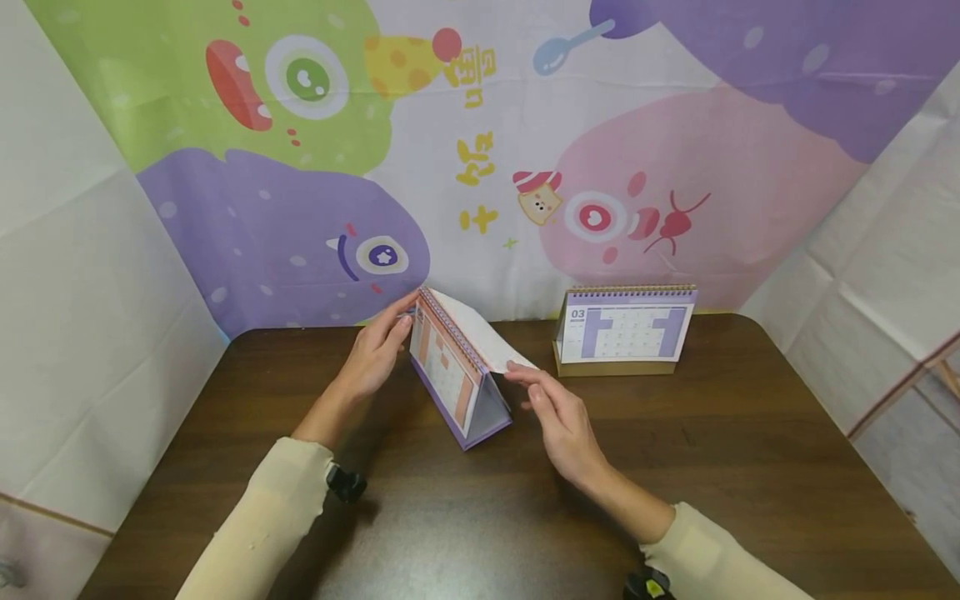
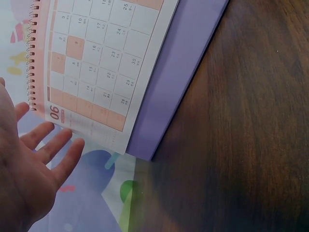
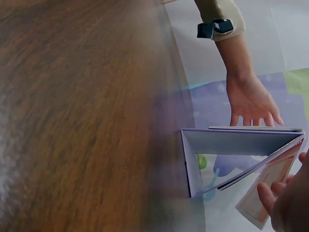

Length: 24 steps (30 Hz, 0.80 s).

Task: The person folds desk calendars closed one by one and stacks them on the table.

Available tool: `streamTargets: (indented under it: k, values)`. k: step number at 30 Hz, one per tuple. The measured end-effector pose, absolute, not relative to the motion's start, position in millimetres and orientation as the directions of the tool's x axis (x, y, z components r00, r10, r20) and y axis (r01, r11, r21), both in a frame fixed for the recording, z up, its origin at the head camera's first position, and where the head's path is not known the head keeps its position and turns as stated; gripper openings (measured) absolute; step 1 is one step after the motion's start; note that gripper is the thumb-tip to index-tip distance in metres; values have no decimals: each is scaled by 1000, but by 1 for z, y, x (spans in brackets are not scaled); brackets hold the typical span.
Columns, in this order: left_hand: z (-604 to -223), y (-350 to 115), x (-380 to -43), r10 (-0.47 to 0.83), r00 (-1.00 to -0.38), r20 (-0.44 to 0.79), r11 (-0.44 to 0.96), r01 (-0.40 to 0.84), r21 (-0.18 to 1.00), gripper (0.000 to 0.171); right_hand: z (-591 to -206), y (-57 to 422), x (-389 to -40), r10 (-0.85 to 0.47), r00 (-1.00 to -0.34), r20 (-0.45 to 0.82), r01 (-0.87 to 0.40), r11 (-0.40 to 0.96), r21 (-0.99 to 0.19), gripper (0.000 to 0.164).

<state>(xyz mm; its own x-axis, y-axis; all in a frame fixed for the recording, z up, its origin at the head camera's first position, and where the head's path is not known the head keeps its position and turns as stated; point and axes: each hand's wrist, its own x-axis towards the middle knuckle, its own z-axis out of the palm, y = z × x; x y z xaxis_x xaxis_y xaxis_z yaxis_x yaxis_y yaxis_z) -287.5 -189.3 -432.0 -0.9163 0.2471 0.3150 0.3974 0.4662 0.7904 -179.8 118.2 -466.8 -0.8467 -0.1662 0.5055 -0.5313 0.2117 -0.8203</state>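
A desk calendar (image 1: 442, 367) with a purple base stands on the table, turned at an angle. Its front page, with orange blocks, reads 06 in the left wrist view. By its far end is my left hand (image 1: 375, 350), fingers extended and spread; whether they touch the calendar I cannot tell. A loose page (image 1: 480, 333) slants away from the spiral binding behind the stand. My right hand (image 1: 558, 421) has its fingertips at that page's near corner, without a visible pinch. The right wrist view shows the hollow triangular stand (image 3: 236, 137) from its end.
A second desk calendar (image 1: 630, 329), with a purple 03 page and brown base, stands at the back right. Behind the brown wooden table (image 1: 480, 517) hangs a cartoon-printed cloth (image 1: 480, 258). White cloth walls (image 1: 97, 250) flank both sides.
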Motion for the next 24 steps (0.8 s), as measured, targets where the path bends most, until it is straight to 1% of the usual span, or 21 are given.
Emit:
streamTargets:
  k: [6, 17, 22, 24]
  values:
    - [-431, -189, -286, 249, -920, 304, 458, 388, 799, 51, -462, 117, -183, -120, -835, 537, -550, 175, -816, 32]
    - [-431, -189, -286, 255, -922, 292, 464, 382, 799, 52, -444, 113, -185, -99, -821, 562, -568, 234, -789, 26]
    - [-432, -189, -286, 251, -925, 285, 466, 374, 802, 52, -435, 109, -187, -106, -790, 604, -609, 248, -753, 29]
    - [-433, -189, -286, 249, -926, 285, 466, 372, 803, 52, -433, 106, -187, -94, -777, 622, -623, 254, -740, 35]
